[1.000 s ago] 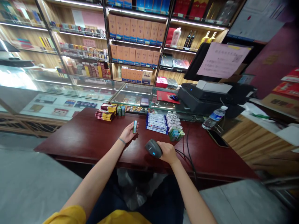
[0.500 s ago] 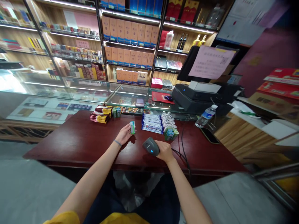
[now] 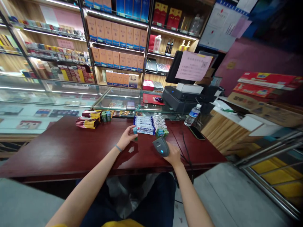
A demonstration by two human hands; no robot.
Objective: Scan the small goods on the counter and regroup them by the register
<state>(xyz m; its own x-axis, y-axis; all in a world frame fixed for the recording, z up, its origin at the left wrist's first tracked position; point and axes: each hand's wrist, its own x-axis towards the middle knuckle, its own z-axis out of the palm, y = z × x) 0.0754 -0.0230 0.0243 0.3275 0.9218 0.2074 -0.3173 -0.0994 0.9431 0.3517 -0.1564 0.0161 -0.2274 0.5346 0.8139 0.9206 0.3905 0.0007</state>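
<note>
My left hand (image 3: 127, 138) is closed around a small green-and-blue pack (image 3: 135, 131), held upright a little above the table; its fingers cover part of the pack. My right hand (image 3: 174, 155) grips the handle of a dark grey barcode scanner (image 3: 161, 147), on which a blue light glows. Just beyond the scanner stands a cluster of similar small green packs (image 3: 162, 132). Several blue-and-white wrapped sticks (image 3: 144, 125) lie side by side beyond my left hand, next to a group of small clear-and-white packages (image 3: 158, 119).
Red-and-yellow packets (image 3: 88, 119) are stacked at the far left of the brown table (image 3: 71, 148), with small green packs (image 3: 106, 116) beside them. A water bottle (image 3: 192, 115), a phone (image 3: 196, 132) and black cables (image 3: 187, 148) are at the right. A glass counter (image 3: 104, 102) borders the back.
The pack in my left hand has turned, so its broad bright face no longer shows. The scanner in my right hand has shifted right, nearer the green packs. The camera view has swung to the right.
</note>
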